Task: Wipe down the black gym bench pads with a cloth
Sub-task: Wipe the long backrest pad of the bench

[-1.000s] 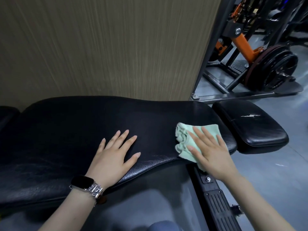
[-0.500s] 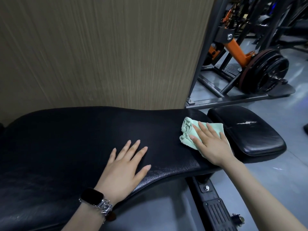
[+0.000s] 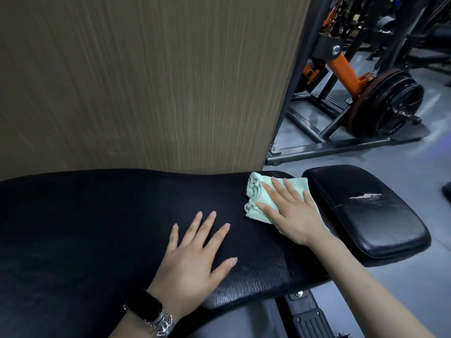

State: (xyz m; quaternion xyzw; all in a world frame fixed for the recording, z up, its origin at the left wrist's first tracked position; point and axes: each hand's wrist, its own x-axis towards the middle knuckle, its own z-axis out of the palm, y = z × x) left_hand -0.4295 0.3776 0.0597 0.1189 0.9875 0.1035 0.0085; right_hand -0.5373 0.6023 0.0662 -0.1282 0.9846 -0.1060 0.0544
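Head view: we press the cloth (image 3: 260, 198) flat under our right hand (image 3: 296, 215), fingers spread, at the long pad (image 3: 97, 215)'s far right end, about one o'clock. Our left hand (image 3: 192, 259) rests open on the pad, holding nothing. We judge the wiping is midway; the small pad (image 3: 380, 220) at three o'clock looks untouched. A wall panel (image 3: 146, 81) stands close behind the long pad.

A wood-grain wall panel (image 3: 146, 81) stands behind; at right, black weight plates (image 3: 388, 106) sit on an orange-armed machine (image 3: 341, 67).

Right hand (image 3: 296, 215) flat on cloth (image 3: 256, 198)
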